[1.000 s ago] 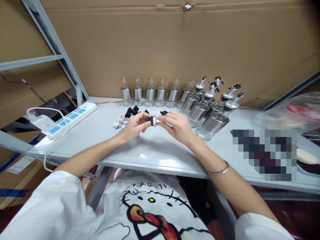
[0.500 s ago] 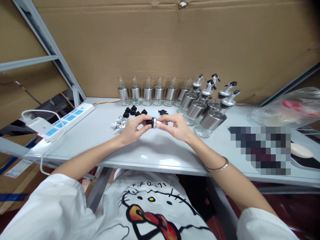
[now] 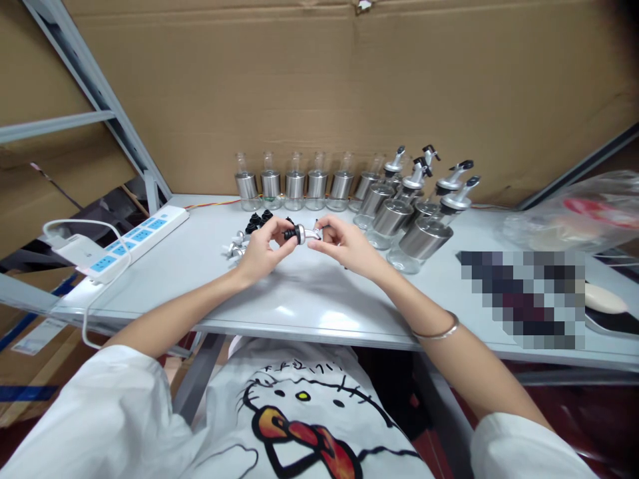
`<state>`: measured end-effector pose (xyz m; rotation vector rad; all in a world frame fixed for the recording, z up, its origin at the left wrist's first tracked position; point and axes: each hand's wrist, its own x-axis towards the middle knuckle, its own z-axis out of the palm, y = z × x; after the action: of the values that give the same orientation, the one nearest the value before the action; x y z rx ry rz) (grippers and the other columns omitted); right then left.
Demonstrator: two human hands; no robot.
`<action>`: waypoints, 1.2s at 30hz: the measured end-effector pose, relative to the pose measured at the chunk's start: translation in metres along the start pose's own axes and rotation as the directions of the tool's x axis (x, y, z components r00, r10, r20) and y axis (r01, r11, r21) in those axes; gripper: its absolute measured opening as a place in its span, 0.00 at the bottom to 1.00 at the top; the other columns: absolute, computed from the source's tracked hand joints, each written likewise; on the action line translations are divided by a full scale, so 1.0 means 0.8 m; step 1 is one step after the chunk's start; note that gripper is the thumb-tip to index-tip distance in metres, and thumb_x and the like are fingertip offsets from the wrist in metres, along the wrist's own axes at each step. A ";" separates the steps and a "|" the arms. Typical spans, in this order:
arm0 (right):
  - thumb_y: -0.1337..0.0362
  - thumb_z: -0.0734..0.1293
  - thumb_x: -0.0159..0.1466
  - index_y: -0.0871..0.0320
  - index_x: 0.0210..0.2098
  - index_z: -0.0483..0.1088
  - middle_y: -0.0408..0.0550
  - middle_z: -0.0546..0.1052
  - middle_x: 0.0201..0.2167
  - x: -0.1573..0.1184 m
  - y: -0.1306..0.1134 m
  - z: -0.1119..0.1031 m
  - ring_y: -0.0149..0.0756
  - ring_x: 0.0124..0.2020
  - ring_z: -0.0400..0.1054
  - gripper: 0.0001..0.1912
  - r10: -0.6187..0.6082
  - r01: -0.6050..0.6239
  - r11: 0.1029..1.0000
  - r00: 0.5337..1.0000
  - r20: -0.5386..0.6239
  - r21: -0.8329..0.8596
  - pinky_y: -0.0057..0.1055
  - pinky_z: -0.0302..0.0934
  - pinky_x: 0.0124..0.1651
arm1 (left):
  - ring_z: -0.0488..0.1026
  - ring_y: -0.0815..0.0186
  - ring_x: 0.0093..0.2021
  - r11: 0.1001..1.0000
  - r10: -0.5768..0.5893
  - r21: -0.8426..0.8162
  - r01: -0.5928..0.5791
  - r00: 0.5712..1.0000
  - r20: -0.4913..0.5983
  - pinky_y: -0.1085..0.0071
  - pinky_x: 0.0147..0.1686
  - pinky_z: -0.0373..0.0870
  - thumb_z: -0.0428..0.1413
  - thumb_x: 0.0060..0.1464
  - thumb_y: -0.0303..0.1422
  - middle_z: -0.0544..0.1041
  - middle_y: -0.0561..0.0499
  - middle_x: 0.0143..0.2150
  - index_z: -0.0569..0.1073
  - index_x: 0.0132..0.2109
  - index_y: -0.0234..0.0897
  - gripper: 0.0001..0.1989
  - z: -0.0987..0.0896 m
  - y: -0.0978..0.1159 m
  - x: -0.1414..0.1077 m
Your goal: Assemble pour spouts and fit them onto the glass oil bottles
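Note:
A bottle pour spout (image 3: pixel 301 234) lies sideways between my hands, with a black ribbed stopper, a silver collar and a curved silver neck. My left hand (image 3: pixel 262 256) pinches it by the stopper end. At the other end, my right hand (image 3: pixel 349 247) has thumb and fingers closed around the spout's tip, which they partly hide. Beside my left hand are several loose black stoppers (image 3: pixel 253 222) and a few silver spout pieces (image 3: pixel 234 247), partly covered by that hand.
Glass bottles with steel sleeves (image 3: pixel 294 183) stand along the back. Right of them, several bottles carry fitted spouts (image 3: pixel 424 239). A white power strip (image 3: pixel 142 234) lies at the left. A plastic bag (image 3: pixel 589 213) and a pixelated patch are at the right, near the table's front edge (image 3: pixel 309 332).
My hands have lifted slightly away from me with the spout. The right hand has slid outward to its tip, so the curved silver neck now shows between the hands.

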<state>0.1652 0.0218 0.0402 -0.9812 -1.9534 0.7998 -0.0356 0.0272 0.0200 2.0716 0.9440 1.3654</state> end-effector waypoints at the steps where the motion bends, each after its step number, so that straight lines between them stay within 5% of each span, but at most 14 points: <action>1: 0.52 0.68 0.58 0.57 0.36 0.63 0.31 0.56 0.15 0.000 0.000 0.000 0.24 0.18 0.50 0.17 -0.005 0.006 1.000 0.999 -0.038 0.007 0.24 0.46 0.23 | 0.66 0.74 0.26 1.000 -0.019 0.009 0.019 1.000 -0.008 0.76 0.30 0.66 0.56 0.53 0.36 0.71 0.54 0.31 0.68 0.39 0.35 0.09 0.000 0.000 0.001; 9: 0.53 0.66 0.61 0.60 0.40 0.69 0.37 0.67 0.18 -0.002 -0.006 0.000 0.27 0.18 0.62 0.17 -0.012 0.012 1.000 1.000 -0.022 0.005 0.26 0.55 0.26 | 0.67 0.71 0.26 0.996 -0.079 0.048 0.076 0.995 0.057 0.74 0.28 0.64 0.55 0.54 0.36 0.70 0.54 0.26 0.72 0.43 0.34 0.12 -0.002 0.003 0.000; 15: 0.57 0.63 0.63 0.60 0.41 0.75 0.37 0.62 0.17 0.001 0.000 -0.004 0.27 0.20 0.55 0.14 -0.029 0.024 0.988 0.999 -0.032 -0.150 0.27 0.52 0.27 | 0.70 0.70 0.26 1.000 -0.009 0.024 0.006 0.994 0.110 0.72 0.31 0.67 0.54 0.57 0.36 0.73 0.53 0.29 0.71 0.46 0.35 0.13 0.000 0.000 -0.002; 20: 0.59 0.62 0.64 0.60 0.35 0.76 0.48 0.73 0.31 0.003 -0.001 -0.006 0.31 0.31 0.64 0.14 -0.093 0.092 0.982 0.996 0.004 -0.167 0.28 0.57 0.33 | 0.70 0.71 0.24 1.000 0.026 0.000 -0.026 0.995 0.098 0.71 0.34 0.69 0.55 0.57 0.37 0.72 0.54 0.28 0.72 0.45 0.35 0.12 0.001 -0.003 -0.003; 24: 0.58 0.58 0.67 0.60 0.32 0.73 0.45 0.72 0.24 0.002 0.000 -0.004 0.29 0.25 0.62 0.16 -0.080 0.098 0.984 0.990 0.120 -0.151 0.26 0.54 0.30 | 0.70 0.71 0.24 1.000 0.013 0.007 -0.014 0.996 0.091 0.71 0.32 0.67 0.55 0.57 0.37 0.71 0.56 0.26 0.73 0.44 0.35 0.12 0.000 -0.003 -0.002; 36: 0.58 0.57 0.69 0.58 0.38 0.70 0.50 0.73 0.32 0.000 0.007 -0.001 0.36 0.33 0.66 0.13 -0.400 0.373 0.841 0.916 0.013 -0.393 0.31 0.59 0.39 | 0.69 0.71 0.23 1.000 0.001 -0.016 0.000 0.999 0.037 0.70 0.32 0.66 0.56 0.56 0.41 0.72 0.56 0.26 0.71 0.42 0.36 0.13 0.001 0.002 -0.004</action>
<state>0.1675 0.0248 0.0361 -0.7741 -2.1959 0.1446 -0.0355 0.0233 0.0190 2.0784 0.9139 1.3258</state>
